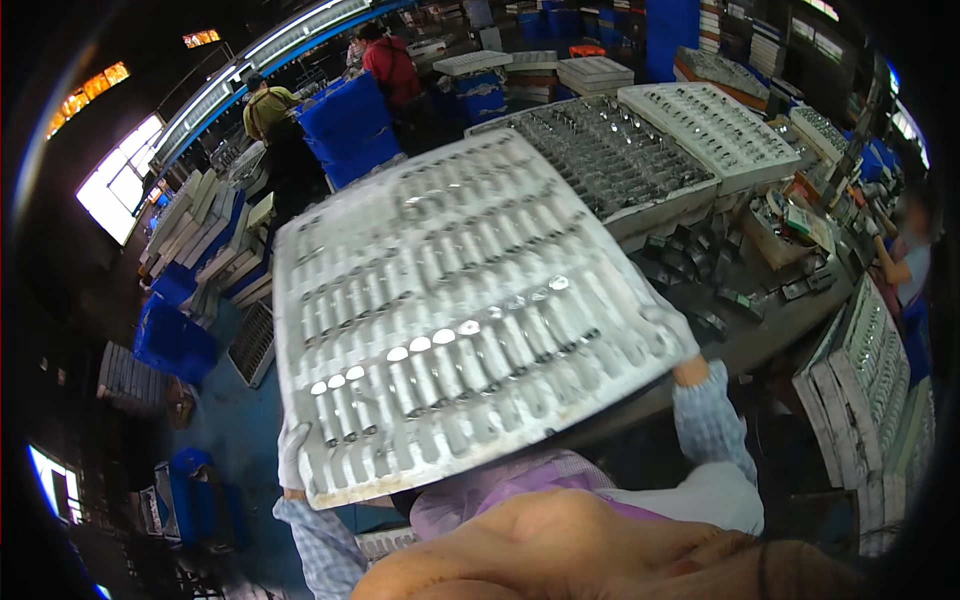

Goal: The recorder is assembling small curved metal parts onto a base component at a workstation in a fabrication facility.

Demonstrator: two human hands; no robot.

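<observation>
A large white molded foam tray (590,395) is held up in front of me, tilted. Rows of slots in it carry several elongated shiny metal pieces (465,368); some near slots hold nothing. My left hand (292,452), in a white glove, is closed on the tray's near left edge. At its right edge, my right hand (672,340), also gloved in white, grips the near corner. Some fingers of both hands are hidden by the tray. Checked blue sleeves cover both my forearms.
Beyond my tray, a dark tray of metal parts (610,150) and a white filled tray (710,130) lie on the bench. Loose dark brackets (690,255) lie right of my tray. Stacked trays (850,390) stand at right. Blue crates (345,125) and people (390,65) are farther off.
</observation>
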